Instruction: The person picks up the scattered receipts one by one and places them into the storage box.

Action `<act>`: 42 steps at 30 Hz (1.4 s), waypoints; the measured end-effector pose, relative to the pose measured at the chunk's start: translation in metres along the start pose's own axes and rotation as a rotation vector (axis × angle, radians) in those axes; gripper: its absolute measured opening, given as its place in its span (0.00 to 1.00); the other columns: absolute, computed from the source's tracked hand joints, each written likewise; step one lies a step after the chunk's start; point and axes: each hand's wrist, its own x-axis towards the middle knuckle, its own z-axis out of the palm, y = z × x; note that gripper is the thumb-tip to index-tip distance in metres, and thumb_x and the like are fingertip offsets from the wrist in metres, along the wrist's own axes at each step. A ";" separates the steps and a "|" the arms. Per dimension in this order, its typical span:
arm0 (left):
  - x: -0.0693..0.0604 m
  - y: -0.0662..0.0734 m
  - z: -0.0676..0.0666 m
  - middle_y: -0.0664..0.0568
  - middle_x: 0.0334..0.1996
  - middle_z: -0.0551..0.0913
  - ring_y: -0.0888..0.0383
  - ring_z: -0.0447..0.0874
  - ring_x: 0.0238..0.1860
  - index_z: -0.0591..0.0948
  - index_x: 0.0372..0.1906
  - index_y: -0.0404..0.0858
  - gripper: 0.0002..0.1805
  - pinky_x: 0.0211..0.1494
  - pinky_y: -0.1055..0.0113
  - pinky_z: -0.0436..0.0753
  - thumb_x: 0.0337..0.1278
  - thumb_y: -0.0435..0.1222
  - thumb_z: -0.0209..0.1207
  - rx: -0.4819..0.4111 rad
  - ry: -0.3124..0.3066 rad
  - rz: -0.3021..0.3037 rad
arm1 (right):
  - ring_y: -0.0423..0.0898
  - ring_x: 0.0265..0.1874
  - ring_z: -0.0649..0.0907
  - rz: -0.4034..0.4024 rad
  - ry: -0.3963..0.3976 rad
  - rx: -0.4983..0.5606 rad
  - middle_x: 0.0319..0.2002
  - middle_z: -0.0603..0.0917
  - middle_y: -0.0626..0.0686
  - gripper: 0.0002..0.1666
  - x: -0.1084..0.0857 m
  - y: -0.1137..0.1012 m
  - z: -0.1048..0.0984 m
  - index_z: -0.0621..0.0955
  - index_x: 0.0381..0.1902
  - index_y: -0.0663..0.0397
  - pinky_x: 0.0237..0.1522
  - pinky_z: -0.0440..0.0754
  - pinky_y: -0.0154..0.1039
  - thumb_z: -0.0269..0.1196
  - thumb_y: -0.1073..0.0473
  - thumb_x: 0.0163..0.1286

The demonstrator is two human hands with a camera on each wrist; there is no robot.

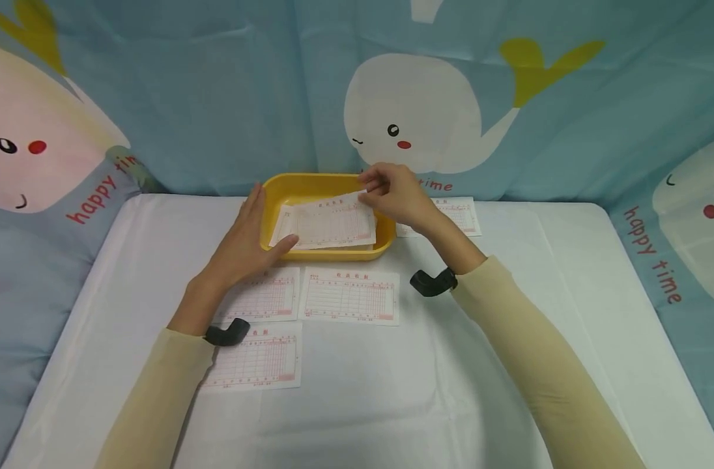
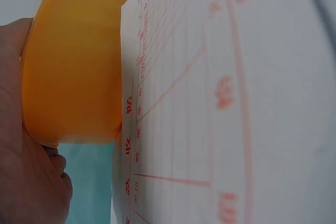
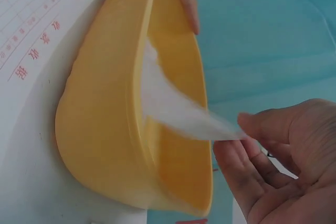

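A shallow yellow plastic basin (image 1: 333, 255) stands near the back of the white surface, with printed paper receipts inside. My left hand (image 1: 247, 244) holds the basin at its left end, fingers along the outer side and thumb over the front rim. At the basin's right end, my right hand (image 1: 394, 194) pinches the corner of a receipt slip (image 1: 328, 223) between thumb and fingers. In the right wrist view that slip (image 3: 184, 111) bends up out of the basin toward the fingertips. How many slips lie beneath it cannot be told.
In front of the basin lie several red-printed receipts: one at the centre (image 1: 351, 296), one beside it (image 1: 266, 296) and one nearer (image 1: 254, 358), partly under my left wrist. Another receipt (image 1: 459, 215) lies behind my right hand. A blue whale-print cloth (image 1: 245, 98) hangs behind.
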 end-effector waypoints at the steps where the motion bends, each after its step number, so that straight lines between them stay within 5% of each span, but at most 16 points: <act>1: 0.000 0.000 0.000 0.54 0.89 0.30 0.43 0.36 0.89 0.32 0.87 0.47 0.63 0.87 0.34 0.51 0.66 0.68 0.57 0.001 0.001 -0.001 | 0.51 0.46 0.84 -0.010 0.007 -0.004 0.50 0.86 0.58 0.18 -0.001 0.001 -0.001 0.84 0.58 0.63 0.55 0.88 0.40 0.69 0.63 0.73; 7: 0.000 0.001 0.001 0.55 0.89 0.30 0.43 0.36 0.89 0.32 0.87 0.46 0.63 0.87 0.34 0.51 0.67 0.68 0.56 0.008 -0.011 -0.008 | 0.52 0.56 0.86 -0.071 0.044 -0.049 0.60 0.86 0.60 0.22 -0.012 0.002 -0.006 0.81 0.63 0.62 0.65 0.86 0.47 0.68 0.59 0.76; 24: 0.000 0.001 -0.002 0.54 0.88 0.30 0.43 0.36 0.89 0.32 0.87 0.46 0.61 0.86 0.34 0.51 0.69 0.66 0.55 0.014 -0.011 -0.019 | 0.51 0.57 0.86 -0.212 0.182 -0.102 0.58 0.86 0.56 0.21 -0.086 0.013 -0.003 0.83 0.61 0.60 0.61 0.88 0.49 0.70 0.60 0.73; 36: -0.001 0.001 -0.001 0.55 0.88 0.30 0.45 0.36 0.90 0.32 0.87 0.47 0.61 0.87 0.35 0.52 0.68 0.68 0.55 0.005 -0.020 -0.019 | 0.56 0.58 0.85 -0.216 0.129 -0.139 0.60 0.86 0.53 0.25 -0.126 0.036 0.020 0.82 0.63 0.57 0.61 0.86 0.54 0.73 0.60 0.70; 42: -0.001 0.001 -0.001 0.55 0.89 0.30 0.45 0.36 0.90 0.33 0.87 0.47 0.61 0.86 0.35 0.53 0.68 0.68 0.54 0.009 -0.018 -0.018 | 0.51 0.65 0.81 -0.173 0.041 -0.161 0.64 0.83 0.50 0.33 -0.135 0.049 0.031 0.80 0.67 0.53 0.70 0.81 0.53 0.77 0.55 0.66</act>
